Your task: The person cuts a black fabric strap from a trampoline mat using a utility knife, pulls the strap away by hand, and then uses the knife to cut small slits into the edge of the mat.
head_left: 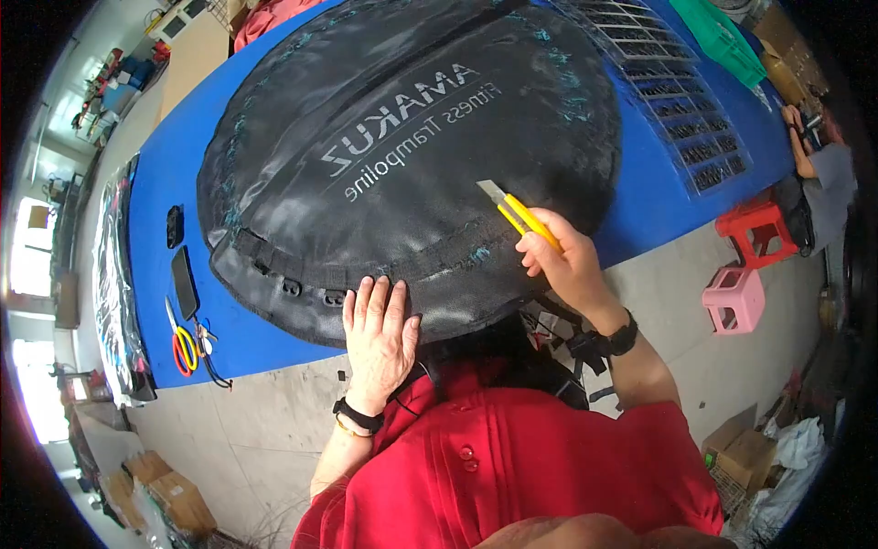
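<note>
A large round black fabric bag (302,229) with pale printed lettering lies flat in front of me. Loose teal threads show around its border, and a black webbing strap (320,274) with small black plastic buckles runs along its near side. My left hand (378,339) rests palm down on the near edge, fingers stretched out beside a buckle (335,298). Gripped in my right hand (572,270) is a yellow utility knife (528,220). Its blade (491,190) is out and points to the far left over the fabric; whether it touches cannot be told.
The blue table (654,206) carries scissors (186,350), a dark phone-like slab (185,282) and a small black item (175,226) at left. Trays of black parts (677,110) and a green basket (722,41) stand far right. Red (757,233) and pink stools (734,299) and another person (828,174) are beyond.
</note>
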A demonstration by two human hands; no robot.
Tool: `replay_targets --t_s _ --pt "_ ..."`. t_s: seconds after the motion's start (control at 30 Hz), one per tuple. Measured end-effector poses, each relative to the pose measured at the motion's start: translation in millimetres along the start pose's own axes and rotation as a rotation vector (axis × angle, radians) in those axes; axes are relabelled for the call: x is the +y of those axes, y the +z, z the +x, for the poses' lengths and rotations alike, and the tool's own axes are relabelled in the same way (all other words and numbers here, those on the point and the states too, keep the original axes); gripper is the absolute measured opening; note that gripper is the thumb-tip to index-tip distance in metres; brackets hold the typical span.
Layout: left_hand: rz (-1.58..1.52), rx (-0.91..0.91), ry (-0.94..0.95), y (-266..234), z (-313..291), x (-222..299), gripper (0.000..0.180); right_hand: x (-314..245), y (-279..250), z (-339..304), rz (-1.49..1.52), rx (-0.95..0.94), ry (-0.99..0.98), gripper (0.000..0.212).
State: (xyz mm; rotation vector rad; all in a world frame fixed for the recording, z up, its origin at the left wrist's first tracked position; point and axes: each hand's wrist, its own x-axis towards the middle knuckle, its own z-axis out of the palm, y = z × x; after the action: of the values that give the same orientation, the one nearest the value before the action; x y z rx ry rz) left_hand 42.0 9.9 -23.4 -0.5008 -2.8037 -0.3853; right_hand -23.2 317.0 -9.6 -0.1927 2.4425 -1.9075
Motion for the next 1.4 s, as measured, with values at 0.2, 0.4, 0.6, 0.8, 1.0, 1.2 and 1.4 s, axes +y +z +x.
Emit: replay_targets --t_s 0.2,0.4,0.6,0.8,1.0,1.2,1.4 --pt "0.07 -0.109 -0.074 -15 21 25 0.06 6 -10 17 0.294 -0.027 0.134 0.032" --pt "-0.016 -0.197 0.031 -5 45 42 0.068 5 -16 21 0.4 -0.024 0.115 0.034" --pt "-0.039 -0.24 0.096 12 62 62 0.075 10 -19 20 0.42 -0.024 0.131 0.034" --pt "-0.046 -0.238 0.063 13 67 69 0.077 5 -14 19 0.386 -0.014 0.129 0.035" --pt "-0.105 -0.177 0.043 18 66 73 0.081 2 -13 18 0.32 0.037 0.156 0.037" --pt "-0.132 -0.139 0.024 29 59 72 0.08 2 -9 16 0.228 0.077 0.131 0.04" --pt "-0.276 -0.118 0.06 7 50 63 0.069 -2 -10 15 0.156 0.125 0.129 0.042"
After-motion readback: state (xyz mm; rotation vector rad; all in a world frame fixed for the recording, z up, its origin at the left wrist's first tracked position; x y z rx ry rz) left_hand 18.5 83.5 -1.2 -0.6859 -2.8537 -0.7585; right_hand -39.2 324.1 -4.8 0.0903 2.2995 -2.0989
